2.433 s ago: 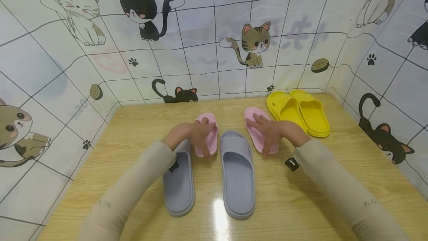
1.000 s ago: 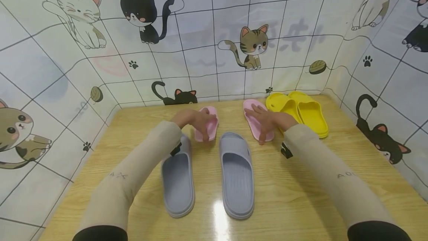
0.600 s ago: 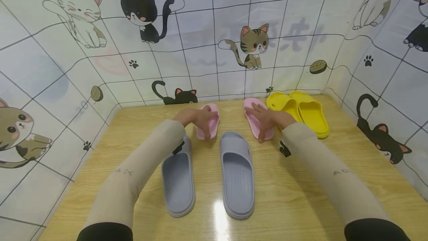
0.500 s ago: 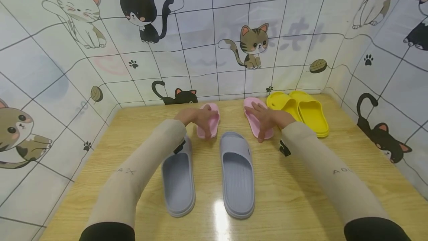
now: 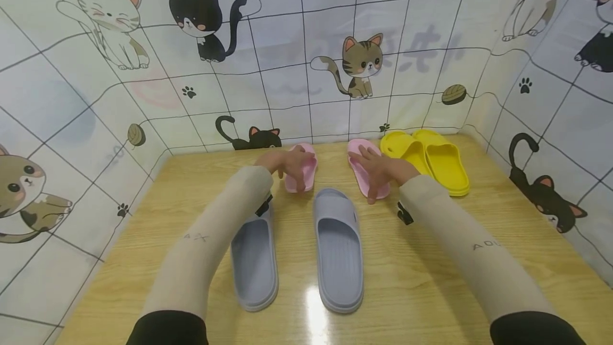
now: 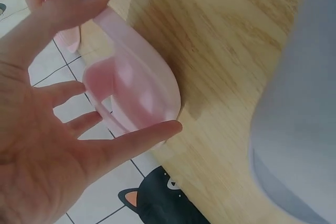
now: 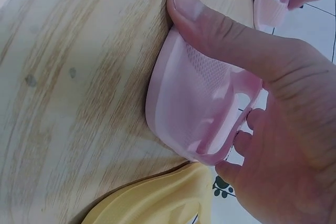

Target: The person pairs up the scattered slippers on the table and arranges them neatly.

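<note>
Two small pink slippers stand near the table's back edge, apart. Over the left pink slipper (image 5: 308,172) is the left hand (image 5: 293,164); in the left wrist view its thumb is at the heel end of the slipper (image 6: 142,77) and its fingers lie spread along the other side. The right hand (image 5: 380,170) holds the right pink slipper (image 5: 358,148) between thumb and fingers; in the right wrist view the thumb presses the near end of the slipper (image 7: 184,87), with the fingertips at its strap side.
Two grey slippers (image 5: 254,265) (image 5: 341,260) lie side by side in front of the pink ones. A yellow pair (image 5: 447,166) sits at the back right, close to the right pink slipper. Cat-patterned cloth walls (image 5: 287,89) rise behind and beside the wooden table (image 5: 431,281).
Both hands and both pink slippers have moved back toward the rear wall, away from beside the grey pair. Most recently the left hand and its slipper have shifted slightly back and right.
</note>
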`<state>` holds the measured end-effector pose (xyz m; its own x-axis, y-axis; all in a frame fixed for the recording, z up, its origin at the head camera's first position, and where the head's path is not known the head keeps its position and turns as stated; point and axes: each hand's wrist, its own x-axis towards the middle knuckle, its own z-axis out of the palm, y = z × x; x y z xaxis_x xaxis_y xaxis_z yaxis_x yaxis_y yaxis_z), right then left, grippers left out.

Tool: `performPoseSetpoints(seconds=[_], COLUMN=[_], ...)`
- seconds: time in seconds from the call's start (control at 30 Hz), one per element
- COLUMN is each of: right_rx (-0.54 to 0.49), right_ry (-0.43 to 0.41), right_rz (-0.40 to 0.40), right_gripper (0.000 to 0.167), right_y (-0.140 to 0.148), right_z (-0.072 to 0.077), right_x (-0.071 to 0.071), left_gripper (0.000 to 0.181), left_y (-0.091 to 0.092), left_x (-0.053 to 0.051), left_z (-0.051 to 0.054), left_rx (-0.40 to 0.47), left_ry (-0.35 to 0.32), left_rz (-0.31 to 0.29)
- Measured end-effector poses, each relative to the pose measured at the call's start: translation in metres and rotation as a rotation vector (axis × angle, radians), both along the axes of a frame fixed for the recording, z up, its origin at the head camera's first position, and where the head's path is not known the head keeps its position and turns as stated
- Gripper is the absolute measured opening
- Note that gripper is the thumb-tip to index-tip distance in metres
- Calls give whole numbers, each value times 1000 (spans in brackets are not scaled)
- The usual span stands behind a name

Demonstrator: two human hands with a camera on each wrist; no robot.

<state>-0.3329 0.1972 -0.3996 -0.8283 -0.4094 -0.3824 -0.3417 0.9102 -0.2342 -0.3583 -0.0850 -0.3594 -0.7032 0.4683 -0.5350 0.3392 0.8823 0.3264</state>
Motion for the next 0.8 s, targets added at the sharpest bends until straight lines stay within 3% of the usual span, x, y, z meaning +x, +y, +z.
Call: performPoseSetpoints(seconds=[0.23, 0.37, 0.57, 0.8], right_rx=[20, 18, -1, 14], right_ry=[16, 44, 26, 30], right_rz=[10, 46, 29, 29], right_gripper=[140, 139, 140, 142], right_y=[-1, -2, -3, -2], right_z=[0, 1, 1, -2], right_x=[0, 1, 2, -1], left_gripper=[124, 127, 130, 128], left_y=[9, 14, 23, 27], left_x=[-1, 2, 6, 9], left_z=[-10, -10, -13, -20], left_rx=[-17, -64, -118, -113], left_ry=[75, 123, 164, 223], left_rz=[-6, -14, -25, -41])
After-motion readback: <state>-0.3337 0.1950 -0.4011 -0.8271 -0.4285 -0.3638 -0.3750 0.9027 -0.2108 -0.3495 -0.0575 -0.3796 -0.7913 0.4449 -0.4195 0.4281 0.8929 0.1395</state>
